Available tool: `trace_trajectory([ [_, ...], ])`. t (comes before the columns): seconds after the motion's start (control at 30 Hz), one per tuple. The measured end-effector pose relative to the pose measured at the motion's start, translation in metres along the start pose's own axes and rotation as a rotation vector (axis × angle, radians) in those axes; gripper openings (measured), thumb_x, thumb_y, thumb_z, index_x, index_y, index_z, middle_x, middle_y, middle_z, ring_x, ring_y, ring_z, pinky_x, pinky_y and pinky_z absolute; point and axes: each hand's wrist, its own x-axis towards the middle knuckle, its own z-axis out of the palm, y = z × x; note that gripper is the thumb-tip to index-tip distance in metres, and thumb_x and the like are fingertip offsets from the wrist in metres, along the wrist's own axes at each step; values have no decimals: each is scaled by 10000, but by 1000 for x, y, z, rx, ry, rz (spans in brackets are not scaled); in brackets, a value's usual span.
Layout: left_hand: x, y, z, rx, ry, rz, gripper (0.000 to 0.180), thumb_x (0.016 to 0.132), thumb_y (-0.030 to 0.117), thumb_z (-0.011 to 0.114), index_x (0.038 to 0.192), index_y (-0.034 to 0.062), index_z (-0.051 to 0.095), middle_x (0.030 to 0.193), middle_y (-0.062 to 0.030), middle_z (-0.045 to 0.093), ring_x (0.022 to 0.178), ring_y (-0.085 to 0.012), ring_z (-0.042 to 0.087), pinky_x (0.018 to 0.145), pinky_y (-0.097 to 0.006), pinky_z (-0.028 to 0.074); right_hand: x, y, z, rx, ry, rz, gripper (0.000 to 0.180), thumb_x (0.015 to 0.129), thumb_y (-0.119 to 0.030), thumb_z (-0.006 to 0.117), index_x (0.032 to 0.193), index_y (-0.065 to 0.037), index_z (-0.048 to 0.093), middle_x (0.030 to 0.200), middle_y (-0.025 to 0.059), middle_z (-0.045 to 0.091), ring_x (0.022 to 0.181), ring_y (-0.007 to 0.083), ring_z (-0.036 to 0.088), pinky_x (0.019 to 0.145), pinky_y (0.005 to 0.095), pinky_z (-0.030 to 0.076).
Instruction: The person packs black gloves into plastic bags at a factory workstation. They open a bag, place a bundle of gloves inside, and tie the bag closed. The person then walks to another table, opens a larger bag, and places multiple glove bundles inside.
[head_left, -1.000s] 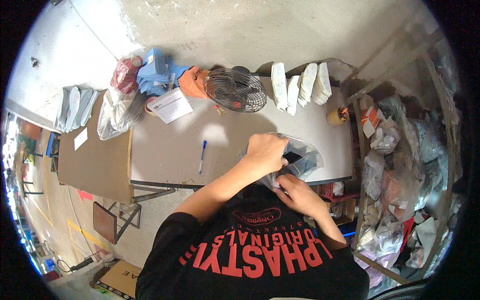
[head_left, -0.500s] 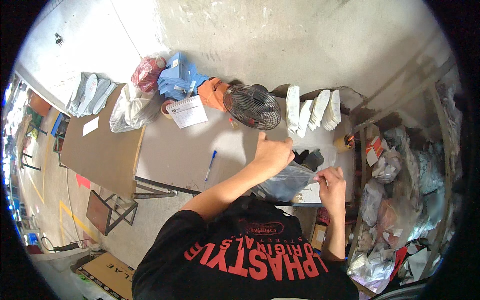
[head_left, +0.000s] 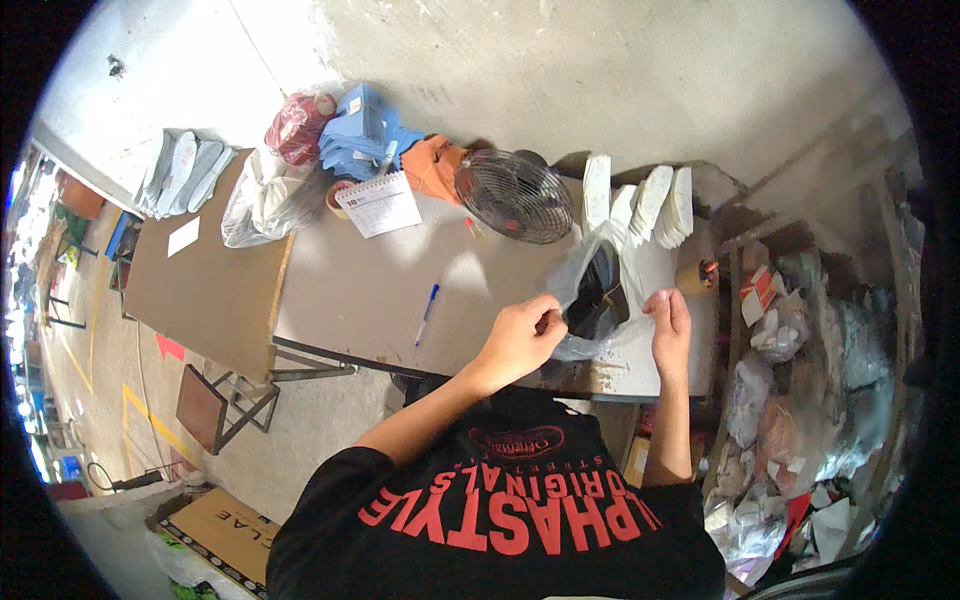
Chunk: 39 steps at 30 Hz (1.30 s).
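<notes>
A clear plastic bag (head_left: 638, 318) hangs between my hands over the front of the table, its mouth spread. Dark items (head_left: 598, 290) show inside it; their kind I cannot make out. My left hand (head_left: 522, 338) is closed on the left side of the bag's rim. On the other side, my right hand (head_left: 672, 328) pinches the right edge between thumb and fingers. Just behind the bag stand several stacks of pale, insole-shaped pieces (head_left: 652, 203).
A black fan (head_left: 514, 196) stands at the back, beside orange (head_left: 433, 168) and blue (head_left: 360, 135) piles. A calendar (head_left: 378, 205) and a blue pen (head_left: 428, 314) lie on the table (head_left: 340, 285). Shelves with plastic bags (head_left: 750, 395) border the right side.
The bag has turned from lying low near the table's front edge to being held up with its mouth spread. My left hand has moved down and nearer me; my right has shifted up slightly.
</notes>
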Motion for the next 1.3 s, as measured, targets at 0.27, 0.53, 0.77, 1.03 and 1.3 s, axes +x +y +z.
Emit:
trace_trajectory([
  [0.27,-9,-16,4,-76,112,53,35,935,47,624,922,16,613,645,-66,528,566,-102,503,540,-299,423,-3,-4,4,-394,152,-47,288,992,-232,684,970,2,519,727,88,525,749,231,565,741,368,481],
  [0.53,-8,-15,5,-68,124,101,17,950,29,614,951,27,597,666,-79,543,565,-125,534,553,-295,442,-6,-22,-3,-175,75,-120,276,1007,-162,647,826,5,522,907,117,663,830,226,610,792,329,474],
  [0.77,-7,-18,19,0,-133,68,86,958,68,652,1010,18,604,722,-107,621,612,-140,603,588,-312,498,-13,-20,74,544,-97,-119,159,1053,-105,579,914,-41,535,947,25,554,909,139,534,867,301,451],
  [1.03,-18,-38,1,-254,-197,74,81,1039,95,589,1068,23,612,860,2,603,757,-65,559,663,-240,471,-13,-19,100,102,-536,-353,461,834,-442,808,1003,-113,534,823,16,510,785,205,514,874,389,365],
  [1.3,-18,-29,-18,-186,-16,59,46,1011,5,573,968,7,587,871,-9,590,785,-70,552,710,-259,483,-1,-45,78,-4,-673,-539,309,909,-331,768,832,-134,542,752,-14,539,740,218,518,863,397,343],
])
